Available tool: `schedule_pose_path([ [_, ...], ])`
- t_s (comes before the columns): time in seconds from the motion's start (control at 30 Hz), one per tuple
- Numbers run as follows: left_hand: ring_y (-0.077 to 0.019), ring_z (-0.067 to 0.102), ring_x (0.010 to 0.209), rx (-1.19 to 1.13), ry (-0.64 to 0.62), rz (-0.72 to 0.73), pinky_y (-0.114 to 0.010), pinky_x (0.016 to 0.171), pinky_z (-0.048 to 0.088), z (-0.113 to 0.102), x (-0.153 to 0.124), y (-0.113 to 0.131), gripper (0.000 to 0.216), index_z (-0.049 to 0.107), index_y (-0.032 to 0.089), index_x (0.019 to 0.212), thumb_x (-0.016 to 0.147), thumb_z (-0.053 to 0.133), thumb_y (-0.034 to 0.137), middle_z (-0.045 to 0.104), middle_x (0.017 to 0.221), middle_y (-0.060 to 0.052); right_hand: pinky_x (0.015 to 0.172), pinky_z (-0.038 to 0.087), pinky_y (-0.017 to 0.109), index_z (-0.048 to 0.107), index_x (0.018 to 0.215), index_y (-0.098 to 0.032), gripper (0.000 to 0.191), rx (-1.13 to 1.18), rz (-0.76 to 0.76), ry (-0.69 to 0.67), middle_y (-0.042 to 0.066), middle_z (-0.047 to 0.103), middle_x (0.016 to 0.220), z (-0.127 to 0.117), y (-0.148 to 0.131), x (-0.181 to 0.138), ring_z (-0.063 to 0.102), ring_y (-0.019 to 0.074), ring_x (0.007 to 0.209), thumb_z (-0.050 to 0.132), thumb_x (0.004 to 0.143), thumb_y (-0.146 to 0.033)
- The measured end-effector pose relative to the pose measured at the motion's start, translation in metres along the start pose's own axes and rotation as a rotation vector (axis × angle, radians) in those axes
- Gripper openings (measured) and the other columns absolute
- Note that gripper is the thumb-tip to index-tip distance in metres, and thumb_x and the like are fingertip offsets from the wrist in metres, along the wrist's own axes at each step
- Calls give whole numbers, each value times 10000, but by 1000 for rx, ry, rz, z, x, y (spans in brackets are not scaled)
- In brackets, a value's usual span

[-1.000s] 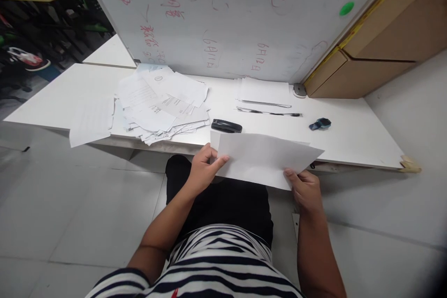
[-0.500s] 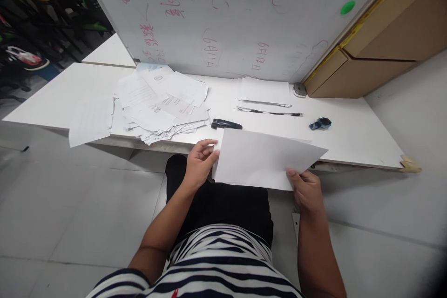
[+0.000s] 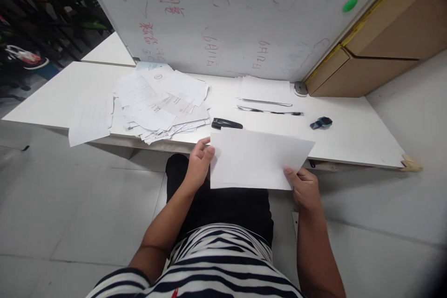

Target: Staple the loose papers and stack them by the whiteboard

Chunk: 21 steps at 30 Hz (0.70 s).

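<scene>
Frame centre: my right hand (image 3: 306, 188) pinches white rectangular paper (image 3: 253, 159); left hand (image 3: 198, 167) meets its left edge, grip unclear, probably steadying it.

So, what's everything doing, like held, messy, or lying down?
White paper: held, nearly flat
Left hand: at paper's left edge
Right hand: gripping paper
Black stapler: lying, looks shut
Loose papers: messily heaped
Two thin sticks: lying flat
Whiteboard: written on in red
Watch: lying down

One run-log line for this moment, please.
left hand: at left edge of paper; right hand: gripping right side; stapler: on table, beyond paper
</scene>
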<state>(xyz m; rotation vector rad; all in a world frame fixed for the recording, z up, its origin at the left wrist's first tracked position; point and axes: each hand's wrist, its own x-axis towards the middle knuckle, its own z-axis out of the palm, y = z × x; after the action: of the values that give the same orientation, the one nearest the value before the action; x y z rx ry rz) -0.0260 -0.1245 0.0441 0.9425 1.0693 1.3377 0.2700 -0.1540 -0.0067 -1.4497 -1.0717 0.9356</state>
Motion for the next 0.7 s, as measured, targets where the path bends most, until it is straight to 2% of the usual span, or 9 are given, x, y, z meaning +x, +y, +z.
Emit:
schedule_pose_path([
  [0.1,-199,641,918,74,-193,-68,-291,776,507,-1,1,-1,413,647,184,1101,814,645,482,687,1032,-77,703,519,351,755,888,-197,284,-41,8,14,41,740,881,2,-3,0,669,231,791,749,727,-430],
  [0.2,-230,639,963,175,-276,-81,-318,797,514,0,7,4,385,673,177,1070,780,697,428,696,1054,-79,755,515,371,753,880,-196,265,-117,-39,7,37,740,873,6,-16,7,665,242,832,756,721,-409],
  [0.37,-214,647,918,247,-142,159,-327,789,516,3,45,11,363,683,170,1021,772,693,434,709,995,-65,898,487,400,713,990,-189,347,-4,-163,-74,53,726,1021,28,-40,41,650,244,975,752,720,-403],
  [0.47,-205,642,925,241,-117,288,-336,830,500,1,78,4,320,689,167,957,774,681,429,708,964,-60,881,498,412,684,1011,-140,471,-26,-91,-44,100,723,1014,53,-44,65,655,266,970,778,663,-443],
  [0.6,-223,647,949,255,-111,178,-366,867,488,0,105,-11,393,684,159,1025,729,714,416,709,1004,-78,890,500,398,665,1051,-128,514,-112,39,-43,130,711,1053,86,-40,79,653,276,1000,733,687,-483],
  [0.7,-236,646,972,307,-55,120,-362,868,485,3,102,-16,413,683,158,1054,733,709,417,708,1038,-85,922,486,385,666,1075,-145,491,-143,-51,-78,122,697,1099,99,-39,74,633,271,1054,666,743,-507],
])
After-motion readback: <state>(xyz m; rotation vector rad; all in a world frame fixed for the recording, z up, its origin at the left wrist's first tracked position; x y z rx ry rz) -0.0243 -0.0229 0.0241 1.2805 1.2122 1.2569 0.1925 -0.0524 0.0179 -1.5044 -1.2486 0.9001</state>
